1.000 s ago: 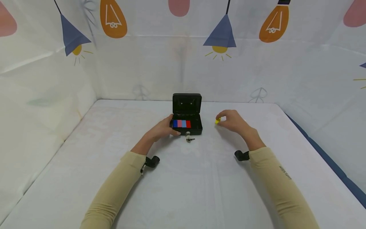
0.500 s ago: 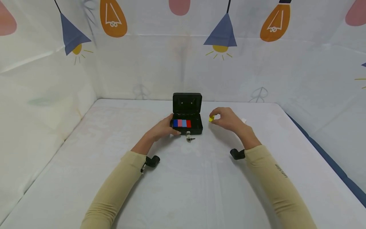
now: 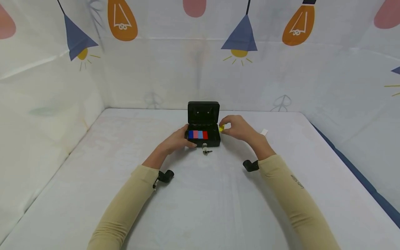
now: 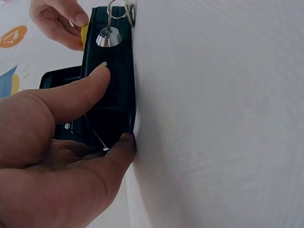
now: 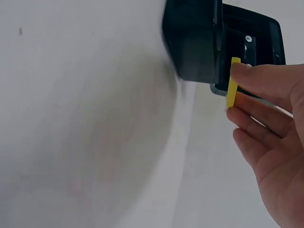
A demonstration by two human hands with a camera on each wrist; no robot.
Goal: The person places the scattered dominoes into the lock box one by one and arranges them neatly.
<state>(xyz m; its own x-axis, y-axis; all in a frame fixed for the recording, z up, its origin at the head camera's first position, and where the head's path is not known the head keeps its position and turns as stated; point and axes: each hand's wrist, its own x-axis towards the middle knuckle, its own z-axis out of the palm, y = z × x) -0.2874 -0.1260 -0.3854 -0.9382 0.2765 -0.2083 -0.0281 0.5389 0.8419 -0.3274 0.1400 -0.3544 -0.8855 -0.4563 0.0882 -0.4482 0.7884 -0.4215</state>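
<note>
A black cash box (image 3: 213,142) stands at the back middle of the table, its lid (image 3: 203,112) raised. Inside, blue, pink, light blue and red pieces (image 3: 198,134) lie side by side in a row. My left hand (image 3: 176,141) grips the box's left front corner, the thumb on the front wall and the fingers round the side. Between thumb and fingers, my right hand (image 3: 239,128) pinches a thin yellow block (image 5: 232,86), close by the box's right edge. Keys (image 3: 206,151) hang from the lock (image 4: 109,37) in the front wall.
A small white piece (image 3: 264,132) lies on the white table (image 3: 200,208) beyond the right wrist. White sheeting (image 3: 156,69) with printed lamps rises behind the table and along its sides. Small black cameras (image 3: 251,165) sit at both wrists.
My right hand has moved left with the yellow block, from a gap away up to the box's right edge. The white piece has come into view behind it. My left hand stays on the box.
</note>
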